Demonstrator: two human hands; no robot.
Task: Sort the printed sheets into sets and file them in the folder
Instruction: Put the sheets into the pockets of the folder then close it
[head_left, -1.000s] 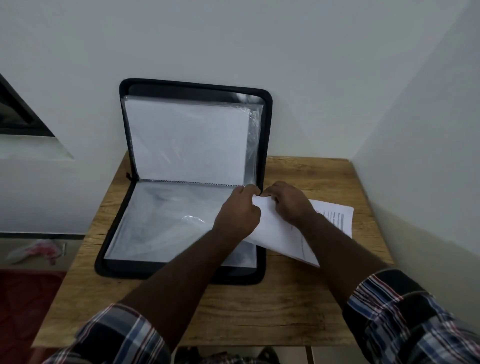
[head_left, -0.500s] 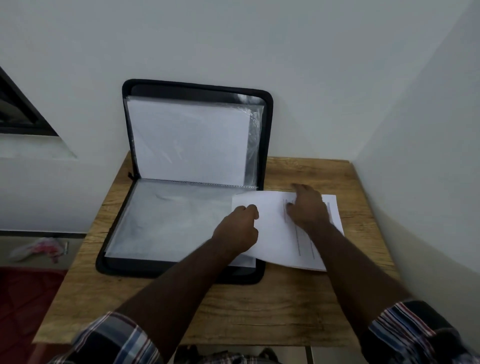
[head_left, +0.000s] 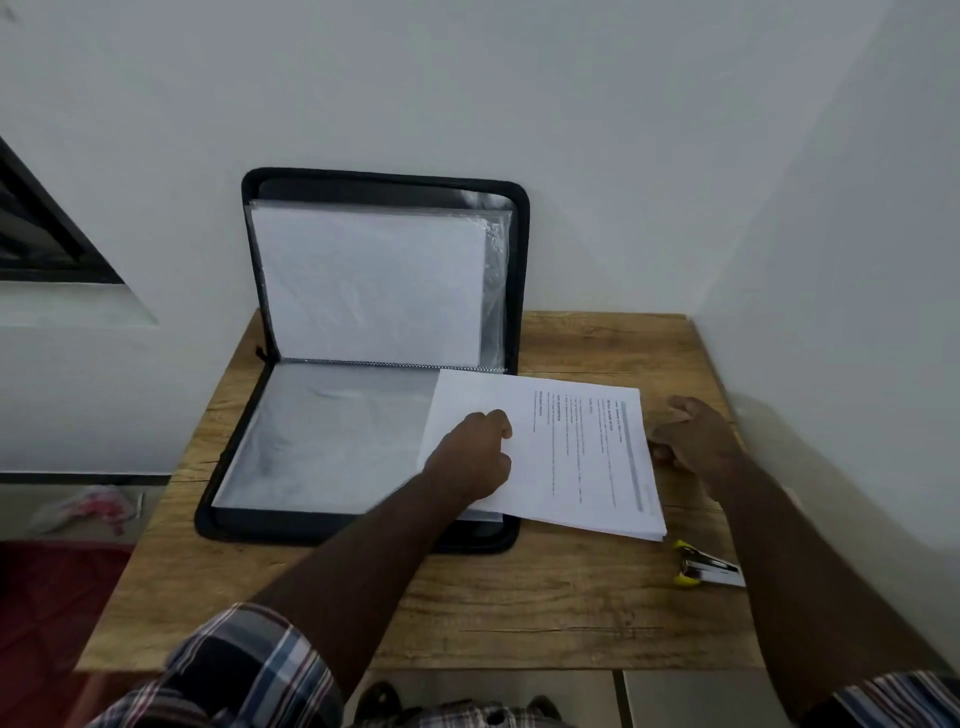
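— White printed sheets (head_left: 566, 447), a thin stack, lie flat with the text sideways. Where do they sit?

— Half on the wooden surface (head_left: 545, 597), half over the right edge of the black zip folder's (head_left: 363, 530) lower half. The folder lies open, its upper half propped against the wall, with clear sleeves in both halves and a white page in the upper sleeve.

— And the left hand (head_left: 475, 460)?

— It rests on the stack's left part, knuckles up, fingers curled under. Its grip is bunched on the paper; whether it pinches a sheet I cannot tell.

— The right hand (head_left: 693, 441)?

— Just right of the stack, on the surface, fingers loosely bent and spread, the fingertips (head_left: 658, 451) at the stack's right edge. It holds nothing I can see.

— Anything near that grip?

— A small stapler (head_left: 706, 569) with yellow ends lies on the surface toward the person from the right hand, just past the stack's near right corner and partly hidden by the forearm. Checked sleeves (head_left: 244, 675) show on both arms.

— Between the two grips?

— Only the printed page, with its lines of text and a grey band along the right margin.
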